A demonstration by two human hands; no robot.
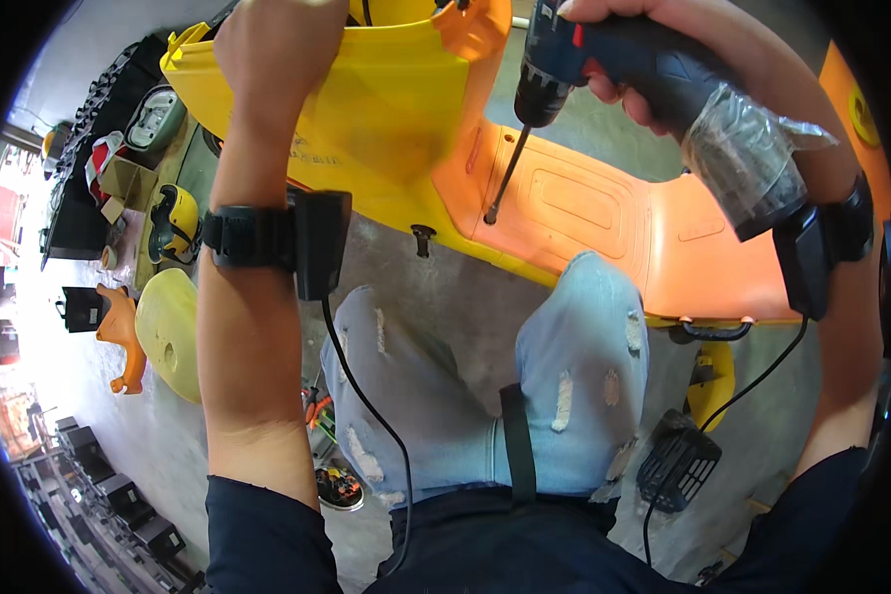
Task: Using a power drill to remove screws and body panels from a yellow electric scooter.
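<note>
Head view: a power drill [653,59] is held over an orange seat panel [584,203] fitted to a yellow body [396,109], with its bit [510,176] angled down and its tip at the recess [490,218] in the panel's near left corner. Progress, as judged: the orange panel appears seated on the yellow body, and the tool appears engaged at this one fastening point. Whether a screw is present, or is being driven in or out, cannot be determined. A second recess [509,138] lies near the panel's far left corner; its state is too small to read, so it may need the same operation. Completion of the current point is not confirmed. Right hand [683,18]: the fingers [605,89] are clamped around the drill's grip, with the thumb along the top of the housing. The grip lies directly between thumb and fingers; the chuck [543,94] projects forward of them, and the bit tip is well apart from the fingertips. Left hand [277,45]: positioned at the upper edge of the yellow body; its fingers are not visible, so whether they are clamped or merely resting cannot be told.
</note>
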